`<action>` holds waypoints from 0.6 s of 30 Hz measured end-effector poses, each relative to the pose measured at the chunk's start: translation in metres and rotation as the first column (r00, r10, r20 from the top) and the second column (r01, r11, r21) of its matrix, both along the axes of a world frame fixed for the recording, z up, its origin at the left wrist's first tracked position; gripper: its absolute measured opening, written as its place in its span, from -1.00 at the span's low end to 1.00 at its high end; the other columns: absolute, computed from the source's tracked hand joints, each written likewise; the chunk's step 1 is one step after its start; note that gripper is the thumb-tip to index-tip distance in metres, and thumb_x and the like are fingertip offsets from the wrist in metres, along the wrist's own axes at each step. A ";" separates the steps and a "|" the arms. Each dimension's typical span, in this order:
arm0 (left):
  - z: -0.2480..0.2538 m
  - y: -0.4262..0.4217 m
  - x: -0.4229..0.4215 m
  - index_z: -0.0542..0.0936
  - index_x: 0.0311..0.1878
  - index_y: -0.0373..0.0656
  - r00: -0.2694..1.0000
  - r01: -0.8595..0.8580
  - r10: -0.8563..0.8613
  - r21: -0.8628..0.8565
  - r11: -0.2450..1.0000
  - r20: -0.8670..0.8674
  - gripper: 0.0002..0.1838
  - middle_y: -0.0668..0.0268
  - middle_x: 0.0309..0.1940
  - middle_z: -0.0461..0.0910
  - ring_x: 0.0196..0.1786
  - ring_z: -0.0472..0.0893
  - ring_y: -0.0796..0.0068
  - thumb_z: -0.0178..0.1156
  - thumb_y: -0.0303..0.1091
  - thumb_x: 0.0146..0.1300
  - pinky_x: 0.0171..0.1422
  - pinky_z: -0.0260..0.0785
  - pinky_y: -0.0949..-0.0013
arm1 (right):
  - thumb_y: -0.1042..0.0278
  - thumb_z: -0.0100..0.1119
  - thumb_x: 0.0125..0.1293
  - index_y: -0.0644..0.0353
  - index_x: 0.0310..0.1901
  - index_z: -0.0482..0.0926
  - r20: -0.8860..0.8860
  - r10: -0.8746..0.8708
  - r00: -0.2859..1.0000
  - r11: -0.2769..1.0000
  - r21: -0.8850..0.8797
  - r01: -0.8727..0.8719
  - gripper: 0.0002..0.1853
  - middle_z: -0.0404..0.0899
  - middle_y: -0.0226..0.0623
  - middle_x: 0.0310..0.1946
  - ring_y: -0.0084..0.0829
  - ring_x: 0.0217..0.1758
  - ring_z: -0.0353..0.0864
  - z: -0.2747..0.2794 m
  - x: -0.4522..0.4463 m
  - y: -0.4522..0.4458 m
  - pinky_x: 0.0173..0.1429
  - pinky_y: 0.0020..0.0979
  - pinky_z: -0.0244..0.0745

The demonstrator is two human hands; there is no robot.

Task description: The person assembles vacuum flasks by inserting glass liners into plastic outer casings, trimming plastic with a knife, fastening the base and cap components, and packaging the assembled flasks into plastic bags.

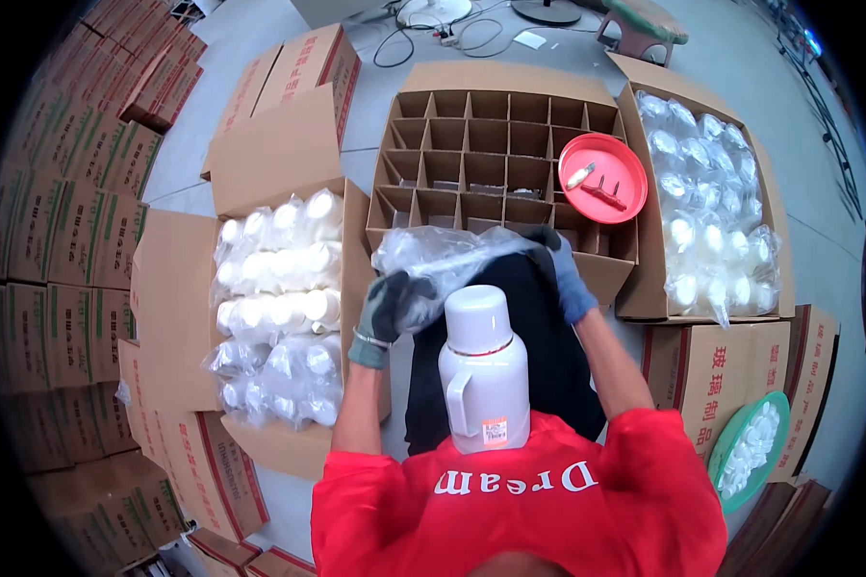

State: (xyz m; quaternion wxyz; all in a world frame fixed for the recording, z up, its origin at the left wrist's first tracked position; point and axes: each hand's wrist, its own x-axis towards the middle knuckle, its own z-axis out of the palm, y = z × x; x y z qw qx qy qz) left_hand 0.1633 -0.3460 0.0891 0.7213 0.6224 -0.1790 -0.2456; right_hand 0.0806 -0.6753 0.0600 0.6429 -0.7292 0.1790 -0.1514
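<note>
My left hand (388,310), in a grey-blue glove, is closed on one end of a clear plastic bag (433,260). The bag's other end is in my right hand (553,260), also gloved, with its fingers closed on the plastic. Stretched between both hands, the bag lies at the near edge of a divided carton (496,144). A white thermos flask (486,375) with a handle and an orange-white label stands upright against my body, below the bag; neither hand touches it.
A red dish (601,154) with small tools sits on the divided carton's right side. Cartons of bagged white items stand left (356,231) and right (635,260). A green basket (782,404) holds small white pieces. Stacked cartons (67,231) line the far left; a stool (645,24) stands beyond.
</note>
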 end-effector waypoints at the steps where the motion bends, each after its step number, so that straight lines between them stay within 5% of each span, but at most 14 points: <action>1: -0.001 0.013 -0.015 0.61 -0.03 -0.31 0.996 0.058 -0.059 -0.026 0.998 -0.065 -0.69 0.18 -0.09 0.64 -0.04 0.61 0.43 0.20 -0.25 0.33 0.07 0.47 0.32 | 0.39 0.27 0.08 0.31 -0.16 0.56 0.041 -0.025 0.999 1.000 0.004 0.025 -0.72 0.62 -0.26 -0.17 -0.41 -0.09 0.57 0.009 -0.023 0.014 0.03 -0.40 0.48; 2: 0.006 0.027 -0.037 0.62 -0.09 -0.30 0.965 0.165 -0.179 -0.090 0.982 -0.191 -0.73 0.19 -0.09 0.64 -0.05 0.62 0.42 0.25 -0.28 0.27 0.06 0.47 0.31 | 0.40 0.26 0.06 0.31 -0.17 0.56 0.085 -0.049 0.995 0.999 0.009 0.048 -0.72 0.61 -0.23 -0.15 -0.36 -0.05 0.57 0.021 -0.043 0.026 0.09 -0.36 0.46; 4: 0.048 0.048 -0.078 0.65 -0.21 -0.30 0.882 0.328 -0.356 -0.139 0.934 -0.308 -0.78 0.20 -0.10 0.65 -0.07 0.63 0.38 0.35 -0.36 0.16 0.03 0.49 0.28 | 0.37 0.23 -0.01 0.24 -0.16 0.54 0.233 0.157 0.960 0.755 -0.654 0.035 -0.68 0.53 -0.10 0.00 -0.14 0.14 0.47 0.051 -0.093 0.031 0.22 -0.09 0.35; 5: 0.088 0.047 -0.100 0.66 -0.12 -0.30 0.925 0.307 -0.294 0.017 0.952 -0.242 -0.73 0.24 -0.16 0.66 -0.14 0.63 0.41 0.39 -0.41 0.11 -0.02 0.49 0.30 | 0.35 0.22 -0.03 0.19 -0.16 0.54 0.158 0.309 0.938 0.677 -0.729 -0.100 -0.67 0.49 -0.09 0.03 -0.07 0.19 0.41 0.050 -0.119 0.035 0.29 0.06 0.25; 6: 0.109 0.046 -0.105 0.65 -0.01 -0.28 0.826 0.506 -0.481 0.014 0.862 -0.294 -0.64 0.27 -0.15 0.66 -0.10 0.62 0.43 0.41 -0.43 0.09 0.02 0.48 0.31 | 0.33 0.21 -0.05 0.14 -0.16 0.55 0.071 0.449 0.891 0.572 -0.788 -0.226 -0.66 0.44 -0.09 0.06 0.01 0.24 0.36 0.047 -0.145 0.041 0.35 0.20 0.15; 7: 0.124 0.040 -0.117 0.64 0.02 -0.27 0.737 0.647 -0.524 0.225 0.728 -0.427 -0.63 0.24 -0.11 0.66 -0.04 0.62 0.43 0.39 -0.41 0.12 0.07 0.47 0.32 | 0.31 0.20 -0.04 0.12 -0.16 0.54 0.059 0.522 0.851 0.546 -0.789 -0.281 -0.68 0.42 -0.08 0.07 0.00 0.26 0.34 0.043 -0.168 0.050 0.37 0.22 0.13; 9: 0.121 0.046 -0.135 0.61 0.08 -0.29 0.616 0.783 -0.548 0.361 0.507 -0.566 -0.62 0.23 -0.07 0.67 0.00 0.62 0.47 0.32 -0.34 0.21 0.10 0.47 0.37 | 0.27 0.19 -0.02 0.10 -0.18 0.54 -0.011 0.655 0.756 0.485 -0.761 -0.431 -0.69 0.41 -0.07 0.06 -0.01 0.27 0.33 0.039 -0.206 0.057 0.40 0.24 0.11; 11: 0.078 0.079 -0.156 0.56 0.14 -0.32 0.568 0.819 -0.601 0.313 0.481 -0.563 -0.58 0.26 -0.10 0.69 -0.02 0.64 0.53 0.23 -0.23 0.33 0.05 0.50 0.47 | 0.24 0.20 -0.03 0.10 -0.20 0.53 -0.117 0.776 0.620 0.393 -0.680 -0.619 -0.69 0.41 -0.07 0.03 -0.02 0.26 0.35 0.043 -0.235 0.046 0.42 0.26 0.10; 13: 0.061 0.116 -0.146 0.54 0.16 -0.33 0.801 0.492 -0.311 0.267 0.829 -0.511 -0.55 0.25 -0.11 0.68 -0.09 0.66 0.54 0.16 -0.16 0.38 0.01 0.51 0.48 | 0.22 0.20 -0.02 0.10 -0.22 0.52 -0.154 0.804 0.574 0.323 -0.697 -0.640 -0.70 0.42 -0.08 0.00 -0.02 0.24 0.36 0.046 -0.242 0.033 0.41 0.26 0.11; 14: 0.101 0.093 -0.130 0.54 0.16 -0.33 0.868 0.355 -0.156 0.369 0.859 -0.472 -0.54 0.23 -0.06 0.66 -0.10 0.67 0.51 0.19 -0.16 0.37 0.01 0.52 0.47 | 0.21 0.20 -0.01 0.10 -0.23 0.52 -0.167 0.822 0.544 0.286 -0.706 -0.648 -0.71 0.42 -0.09 -0.01 -0.02 0.24 0.37 0.047 -0.242 0.033 0.40 0.26 0.12; 15: 0.131 0.072 -0.126 0.52 0.15 -0.35 0.861 0.173 -0.021 0.254 0.952 -0.508 -0.53 0.23 -0.08 0.67 -0.10 0.67 0.48 0.23 -0.17 0.33 0.03 0.51 0.45 | 0.21 0.20 -0.01 0.09 -0.22 0.52 -0.175 0.838 0.517 0.250 -0.719 -0.649 -0.71 0.43 -0.09 -0.01 -0.02 0.23 0.38 0.049 -0.237 0.034 0.40 0.25 0.13; 17: 0.171 0.029 -0.125 0.53 -0.10 -0.32 0.972 0.175 -0.234 0.666 0.725 -0.001 -0.56 0.11 -0.37 0.65 -0.23 0.69 0.29 0.31 -0.10 0.21 -0.09 0.50 0.24 | 0.20 0.20 0.00 0.09 -0.22 0.53 -0.205 0.864 0.461 0.172 -0.739 -0.651 -0.71 0.44 -0.10 -0.02 -0.03 0.21 0.40 0.054 -0.232 0.039 0.40 0.23 0.15; 18: 0.141 0.018 -0.136 0.47 -0.07 -0.21 0.883 -0.034 -0.340 0.766 0.642 0.324 -0.59 0.10 -0.37 0.62 -0.29 0.64 0.14 0.20 -0.04 0.25 -0.15 0.47 0.17 | 0.20 0.20 0.00 0.08 -0.23 0.53 -0.217 0.881 0.420 0.133 -0.739 -0.661 -0.72 0.44 -0.10 -0.03 -0.03 0.21 0.40 0.056 -0.229 0.042 0.40 0.23 0.16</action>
